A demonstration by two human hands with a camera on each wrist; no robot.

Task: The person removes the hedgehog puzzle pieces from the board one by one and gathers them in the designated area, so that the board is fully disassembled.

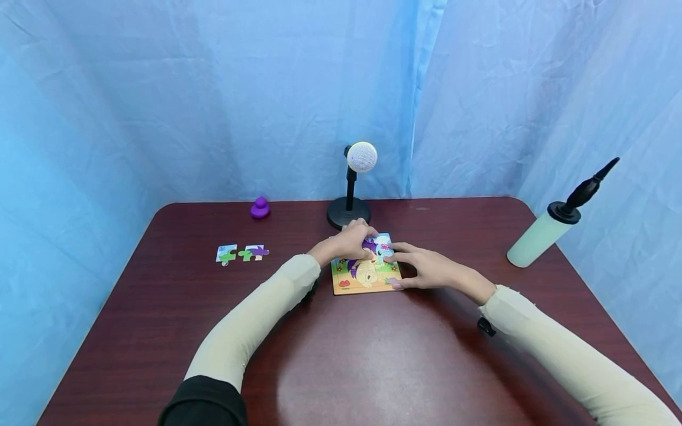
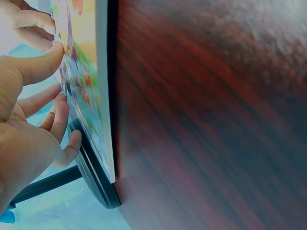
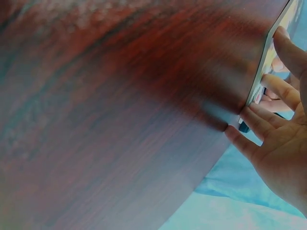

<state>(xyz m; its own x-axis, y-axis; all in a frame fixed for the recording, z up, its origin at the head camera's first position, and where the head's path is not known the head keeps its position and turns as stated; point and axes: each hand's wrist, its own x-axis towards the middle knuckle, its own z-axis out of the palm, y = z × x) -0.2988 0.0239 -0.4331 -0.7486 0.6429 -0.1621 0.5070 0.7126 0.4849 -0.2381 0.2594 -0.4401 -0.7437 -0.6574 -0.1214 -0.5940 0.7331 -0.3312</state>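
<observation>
A picture jigsaw puzzle (image 1: 366,273) with a cartoon pony design lies on the table in a thin flat board. My left hand (image 1: 350,241) reaches over its upper left part, with thumb and fingertips touching the picture; in the left wrist view no piece can be made out between the thumb (image 2: 45,64) and fingers. Along the right side, my right hand (image 1: 430,268) rests with fingers spread at the board's edge (image 3: 261,60), some tips touching the table. Two loose puzzle pieces, one green and blue (image 1: 226,254) and one green and purple (image 1: 254,253), lie to the left.
Behind the puzzle stands a white-headed microphone (image 1: 362,157) on a round black base (image 1: 348,214). A purple knob-shaped object (image 1: 260,208) sits at the back left. On the right, a pale green hand pump (image 1: 540,238) with a black nozzle leans. Blue curtains (image 1: 298,100) surround the dark red table (image 1: 351,361).
</observation>
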